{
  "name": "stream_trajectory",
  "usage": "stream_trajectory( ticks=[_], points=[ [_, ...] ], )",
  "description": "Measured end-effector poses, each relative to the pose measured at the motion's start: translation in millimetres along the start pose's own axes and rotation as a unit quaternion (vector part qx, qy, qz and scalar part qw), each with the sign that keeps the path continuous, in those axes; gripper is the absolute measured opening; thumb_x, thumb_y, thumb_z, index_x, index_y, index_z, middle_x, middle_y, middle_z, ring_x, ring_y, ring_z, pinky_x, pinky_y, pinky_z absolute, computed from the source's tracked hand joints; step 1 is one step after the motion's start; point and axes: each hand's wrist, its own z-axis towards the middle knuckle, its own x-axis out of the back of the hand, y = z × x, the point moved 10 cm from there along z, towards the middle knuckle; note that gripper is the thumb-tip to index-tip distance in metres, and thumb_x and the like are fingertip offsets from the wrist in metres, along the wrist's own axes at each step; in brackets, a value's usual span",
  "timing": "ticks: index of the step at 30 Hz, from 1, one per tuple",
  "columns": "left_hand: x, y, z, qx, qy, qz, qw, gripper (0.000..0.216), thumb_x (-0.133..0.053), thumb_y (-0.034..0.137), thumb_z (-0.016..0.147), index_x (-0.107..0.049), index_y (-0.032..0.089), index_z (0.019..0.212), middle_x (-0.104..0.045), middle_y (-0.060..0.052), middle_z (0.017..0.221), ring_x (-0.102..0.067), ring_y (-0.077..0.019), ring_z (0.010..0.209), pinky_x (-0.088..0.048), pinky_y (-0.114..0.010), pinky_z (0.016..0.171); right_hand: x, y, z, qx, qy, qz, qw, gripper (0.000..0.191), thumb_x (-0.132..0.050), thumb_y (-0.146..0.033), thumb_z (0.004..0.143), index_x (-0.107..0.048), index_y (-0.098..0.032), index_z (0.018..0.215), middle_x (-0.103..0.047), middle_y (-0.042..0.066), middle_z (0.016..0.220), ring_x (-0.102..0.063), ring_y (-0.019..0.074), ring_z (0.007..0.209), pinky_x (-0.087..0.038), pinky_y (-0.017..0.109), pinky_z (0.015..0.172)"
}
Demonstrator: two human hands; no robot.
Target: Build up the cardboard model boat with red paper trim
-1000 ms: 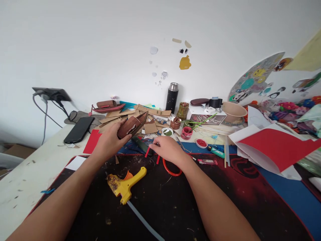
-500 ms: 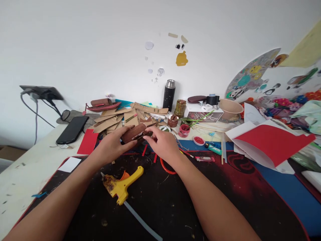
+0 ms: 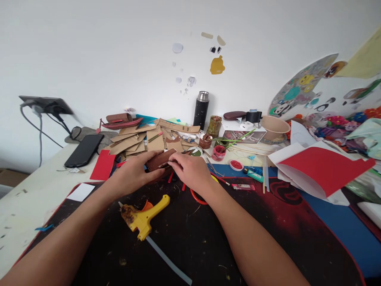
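Note:
My left hand grips a brown cardboard boat model, held low over the far edge of the black mat. My right hand meets it from the right, fingers pinched against the boat's near side. Small red strips lie on the mat just under both hands. A yellow glue gun with a clear glue stick lies on the mat in front of my left forearm. An orange ring peeks out beneath my right wrist.
Cardboard offcuts pile up behind the hands, with another red-brown boat at the wall. A black phone lies left, a black flask and paint pots stand behind, red and white paper sheets lie right.
My left hand lowered the boat from a raised tilt to just above the mat. My right hand left the red strips and came up against the boat.

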Motion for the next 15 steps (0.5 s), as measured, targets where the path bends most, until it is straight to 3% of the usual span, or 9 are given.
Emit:
stream_trajectory(
  ticks=[6, 15],
  points=[
    [-0.3, 5.2, -2.1, -0.004, -0.010, 0.003, 1.000, 0.069, -0.066, 0.071, 0.094, -0.071, 0.026, 0.146, -0.081, -0.008, 0.134, -0.076, -0.0345, 0.117, -0.056, -0.040, 0.096, 0.0, 5.3, 0.3, -0.002, 0.024, 0.027, 0.999, 0.010, -0.065, -0.032, 0.115, -0.073, -0.027, 0.110, -0.086, 0.001, 0.102, -0.076, 0.0210, 0.088, -0.036, 0.031, 0.072],
    [-2.1, 10.3, -0.5, -0.009, 0.007, 0.038, 0.999, 0.063, -0.064, 0.063, 0.094, -0.072, 0.024, 0.143, -0.082, -0.008, 0.122, -0.076, -0.0329, 0.103, -0.056, -0.039, 0.091, 0.4, 6.8, -0.7, -0.053, 0.008, -0.031, 0.998, 0.015, -0.059, -0.032, 0.116, -0.072, -0.025, 0.122, -0.086, 0.003, 0.098, -0.079, 0.0245, 0.089, -0.032, 0.034, 0.068]
  ],
)
